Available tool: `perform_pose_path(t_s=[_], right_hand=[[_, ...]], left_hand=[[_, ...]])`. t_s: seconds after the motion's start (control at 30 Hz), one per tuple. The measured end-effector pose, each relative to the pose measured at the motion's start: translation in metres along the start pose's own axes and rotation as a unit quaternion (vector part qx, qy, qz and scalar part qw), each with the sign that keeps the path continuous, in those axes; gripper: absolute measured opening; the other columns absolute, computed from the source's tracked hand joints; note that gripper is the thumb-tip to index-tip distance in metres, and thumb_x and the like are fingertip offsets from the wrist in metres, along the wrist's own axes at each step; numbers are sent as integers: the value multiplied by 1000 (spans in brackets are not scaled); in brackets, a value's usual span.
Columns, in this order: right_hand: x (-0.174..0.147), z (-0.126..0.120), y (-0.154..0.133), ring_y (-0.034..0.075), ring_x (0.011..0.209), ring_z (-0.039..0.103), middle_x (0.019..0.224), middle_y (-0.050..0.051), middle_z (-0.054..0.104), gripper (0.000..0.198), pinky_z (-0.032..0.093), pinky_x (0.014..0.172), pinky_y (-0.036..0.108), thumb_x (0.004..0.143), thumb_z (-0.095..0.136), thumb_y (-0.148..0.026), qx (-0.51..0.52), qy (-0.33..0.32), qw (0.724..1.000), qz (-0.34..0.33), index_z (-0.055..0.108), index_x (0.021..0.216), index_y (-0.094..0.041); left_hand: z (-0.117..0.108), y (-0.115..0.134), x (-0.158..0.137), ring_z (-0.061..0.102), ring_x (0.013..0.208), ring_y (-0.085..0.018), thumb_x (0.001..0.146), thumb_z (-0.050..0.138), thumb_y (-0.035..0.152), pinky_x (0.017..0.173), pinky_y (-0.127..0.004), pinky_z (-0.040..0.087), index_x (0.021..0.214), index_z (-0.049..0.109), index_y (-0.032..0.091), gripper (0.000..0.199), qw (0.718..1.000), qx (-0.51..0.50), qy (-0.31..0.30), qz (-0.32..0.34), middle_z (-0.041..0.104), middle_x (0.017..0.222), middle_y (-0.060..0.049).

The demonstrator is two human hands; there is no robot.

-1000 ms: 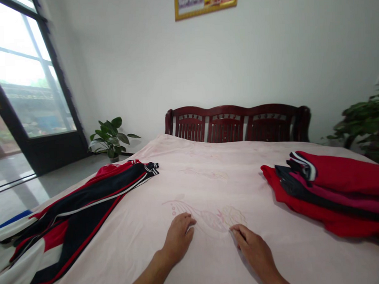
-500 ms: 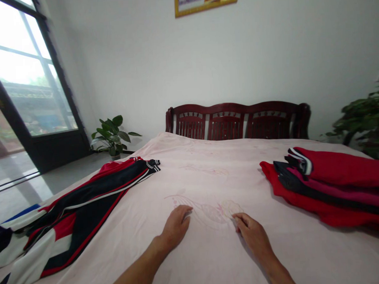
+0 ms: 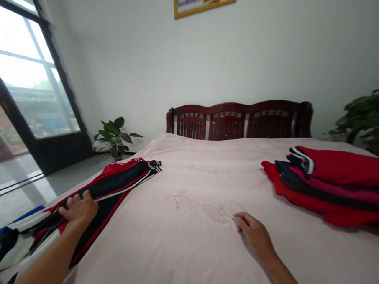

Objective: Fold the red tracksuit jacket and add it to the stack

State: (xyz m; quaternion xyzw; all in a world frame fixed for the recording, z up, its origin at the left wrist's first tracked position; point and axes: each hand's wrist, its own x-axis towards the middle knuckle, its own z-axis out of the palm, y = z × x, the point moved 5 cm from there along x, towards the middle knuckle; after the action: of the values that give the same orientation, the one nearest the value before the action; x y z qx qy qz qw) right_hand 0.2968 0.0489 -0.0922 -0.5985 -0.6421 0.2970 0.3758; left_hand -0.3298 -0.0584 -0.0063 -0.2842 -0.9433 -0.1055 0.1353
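Observation:
My left hand [image 3: 81, 207] lies on a navy tracksuit garment [image 3: 116, 183] with red and white piping and striped cuffs, at the left of the bed. Its fingers are spread over the cloth. White and red panels of this clothing show around my wrist, partly covered by the forearm. My right hand [image 3: 253, 233] rests low over the pale pink bedsheet [image 3: 188, 251], beside a printed flower. Its thumb and fingers are drawn together, and no garment shows in them.
A stack of folded clothes [image 3: 341, 164], red, magenta and dark, lies at the right. Beyond the bed stands a dark wooden bench [image 3: 226, 121] against the wall. Potted plants [image 3: 114, 137] stand on both sides, and a glass door [image 3: 46, 102] is at the left.
My left hand has moved left from the middle of the sheet onto the navy garment, its fingers spreading. The right hand has stayed in place.

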Motion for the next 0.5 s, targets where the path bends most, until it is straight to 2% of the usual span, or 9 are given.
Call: perform_pose_path(t_s=[0.1,0.17,0.27,0.33,0.4,0.5], right_hand=[[-2,-1,-1,18,61,60,64,-3,64,41,41,60,29,84,44,-52,-4,-5,1000,5,70,98,-23],[-3,-1,-2,17,61,60,64,-3,64,41,40,60,29,85,43,-51,-4,-6,1000,9,69,98,-23],[-3,-1,-3,18,61,60,64,-3,64,40,40,60,29,85,43,-50,-6,-6,1000,11,69,98,-23],[-2,-1,-3,18,61,60,64,-3,64,39,40,60,29,85,43,-49,-5,-7,1000,14,69,99,-23],[-2,-1,-3,18,62,60,64,-3,64,39,40,60,29,85,43,-48,-3,-7,1000,15,69,99,-23],[-3,-1,-3,17,62,60,64,-3,63,38,40,61,29,85,43,-49,-8,-7,1000,8,69,97,-23]], left_hand=[[9,-31,16,63,109,-40,87,53,52,83,-53,49,128,54,11,58,994,3,-57,-90,62,130,-21],[16,-43,22,63,110,-39,84,53,60,82,-50,52,128,53,14,64,989,-10,-99,-113,62,132,-18],[18,-49,25,60,118,-39,87,46,59,89,-51,52,124,58,19,56,985,-32,-140,-99,62,133,-12],[9,-46,23,61,118,-38,90,43,53,90,-52,51,116,63,20,47,986,-58,-130,-83,66,125,-10],[-8,-36,19,61,114,-40,92,40,46,89,-55,51,108,65,15,43,989,-102,-87,-68,69,112,-11],[-38,1,9,63,107,-41,95,34,40,85,-57,51,100,66,6,47,987,-161,-5,0,69,96,-12]])
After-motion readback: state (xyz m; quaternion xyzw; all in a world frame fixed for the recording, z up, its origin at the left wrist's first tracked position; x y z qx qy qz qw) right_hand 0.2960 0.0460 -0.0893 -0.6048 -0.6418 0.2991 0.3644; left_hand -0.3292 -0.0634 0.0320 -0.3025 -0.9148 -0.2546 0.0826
